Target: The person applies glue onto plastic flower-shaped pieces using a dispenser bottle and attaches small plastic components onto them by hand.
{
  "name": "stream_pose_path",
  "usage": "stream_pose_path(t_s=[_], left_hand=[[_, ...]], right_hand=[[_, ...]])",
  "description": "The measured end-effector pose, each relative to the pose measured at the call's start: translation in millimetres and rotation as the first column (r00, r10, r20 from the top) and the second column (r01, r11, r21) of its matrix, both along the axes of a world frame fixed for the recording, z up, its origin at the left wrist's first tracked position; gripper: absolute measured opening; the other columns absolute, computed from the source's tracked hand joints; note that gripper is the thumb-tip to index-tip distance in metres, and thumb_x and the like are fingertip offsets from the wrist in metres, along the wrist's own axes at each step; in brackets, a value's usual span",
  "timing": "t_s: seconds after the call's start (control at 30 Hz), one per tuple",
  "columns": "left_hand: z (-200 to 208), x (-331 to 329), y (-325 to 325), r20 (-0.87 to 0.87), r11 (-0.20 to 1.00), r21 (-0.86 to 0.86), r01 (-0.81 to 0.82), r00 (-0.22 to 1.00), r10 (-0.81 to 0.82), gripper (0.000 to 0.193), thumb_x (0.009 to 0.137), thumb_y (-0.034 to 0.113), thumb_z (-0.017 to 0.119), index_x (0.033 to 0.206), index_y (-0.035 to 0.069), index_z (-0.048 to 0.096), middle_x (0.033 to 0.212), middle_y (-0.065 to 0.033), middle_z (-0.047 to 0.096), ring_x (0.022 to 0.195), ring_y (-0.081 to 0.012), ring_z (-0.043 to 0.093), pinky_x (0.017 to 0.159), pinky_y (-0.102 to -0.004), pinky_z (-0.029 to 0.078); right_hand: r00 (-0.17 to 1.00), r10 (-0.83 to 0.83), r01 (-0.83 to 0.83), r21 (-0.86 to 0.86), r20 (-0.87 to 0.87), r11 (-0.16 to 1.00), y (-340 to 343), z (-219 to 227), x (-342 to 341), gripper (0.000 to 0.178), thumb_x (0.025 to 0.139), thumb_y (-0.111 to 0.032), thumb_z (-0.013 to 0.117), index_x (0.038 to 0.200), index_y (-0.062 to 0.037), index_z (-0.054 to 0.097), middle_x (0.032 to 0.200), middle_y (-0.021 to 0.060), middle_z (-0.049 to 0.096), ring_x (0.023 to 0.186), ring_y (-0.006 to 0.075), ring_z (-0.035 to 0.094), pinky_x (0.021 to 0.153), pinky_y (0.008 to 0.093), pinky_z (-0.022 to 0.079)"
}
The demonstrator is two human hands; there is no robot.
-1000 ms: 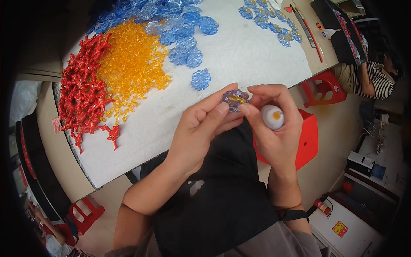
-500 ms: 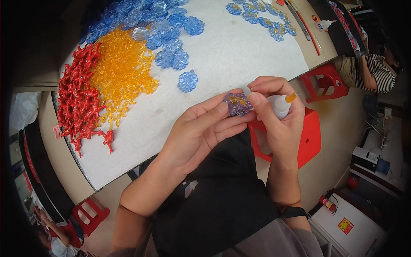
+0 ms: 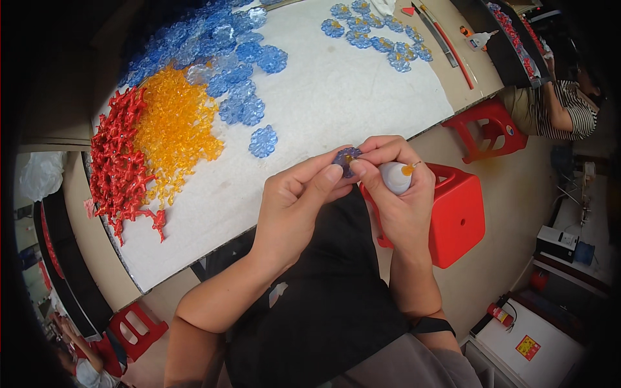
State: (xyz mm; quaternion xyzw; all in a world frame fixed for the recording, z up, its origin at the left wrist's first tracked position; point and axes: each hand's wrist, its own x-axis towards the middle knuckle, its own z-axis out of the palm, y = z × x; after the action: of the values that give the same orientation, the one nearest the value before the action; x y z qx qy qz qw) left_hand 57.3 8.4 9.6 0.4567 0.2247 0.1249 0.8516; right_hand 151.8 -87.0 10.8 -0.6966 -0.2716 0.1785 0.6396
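A translucent blue-violet plastic flower point(image 3: 345, 157) with an amber piece at its middle is pinched between the thumb and fingers of my left hand point(image 3: 288, 205). My right hand point(image 3: 406, 210) presses its thumb and fingertip at the flower's right side. Tucked in that same hand is a white squeeze bottle point(image 3: 392, 178) with an orange tip. A single blue flower point(image 3: 263, 141) lies on the white table covering point(image 3: 310, 90) beyond my left hand. Farther off are a heap of blue flowers point(image 3: 194, 42), a pile of amber pieces point(image 3: 174, 119) and red branched pieces point(image 3: 119, 155).
Blue flowers with amber centres point(image 3: 381, 44) lie at the table's far right. A metal ruler point(image 3: 440, 39), a red stick point(image 3: 460, 64) and another white bottle point(image 3: 479, 41) sit near that edge. Red stools point(image 3: 459, 223) stand at the right. A person in a striped top point(image 3: 572, 110) works beyond.
Both hands have come closer together around the flower, which is now tilted and more covered. My right thumb has moved onto its edge. The view has shifted slightly.
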Motion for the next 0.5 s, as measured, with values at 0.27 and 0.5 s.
stream_pose_path(t_s=[0.27, 0.5], left_hand=[[-1.6, 4.6, -8.7, 0.003, 0.965, 0.262, -0.005, 1.0, 0.004, 0.031, 0.09, 0.013, 0.044, 0.113, -0.006, 0.05, 0.106, -0.0154, 0.057, 0.095, -0.021, 0.057, 0.085, -0.0328, 0.047], [0.6, 4.7, -8.4, -0.047, 0.91, 0.413, 0.043, 0.999, -0.026, 0.03, 0.09, 0.013, 0.044, 0.112, -0.007, 0.051, 0.105, -0.0142, 0.058, 0.094, -0.0183, 0.057, 0.084, -0.0293, 0.046]], right_hand=[[0.999, -0.042, 0.043, 0.044, -0.031, 0.998, -7.6, -3.8, 0.3, 0.01, 0.073, -0.003, 0.065, 0.076, -0.0001, 0.055, 0.083, 0.0078, 0.057, 0.072, 0.014, 0.054, 0.064, 0.0242, 0.043], [0.998, -0.058, 0.058, 0.101, -0.005, 0.993, -9.4, -7.4, -1.8, 0.01, 0.073, -0.002, 0.064, 0.077, 0.0002, 0.055, 0.084, 0.0083, 0.057, 0.069, 0.0131, 0.054, 0.061, 0.0235, 0.044]])
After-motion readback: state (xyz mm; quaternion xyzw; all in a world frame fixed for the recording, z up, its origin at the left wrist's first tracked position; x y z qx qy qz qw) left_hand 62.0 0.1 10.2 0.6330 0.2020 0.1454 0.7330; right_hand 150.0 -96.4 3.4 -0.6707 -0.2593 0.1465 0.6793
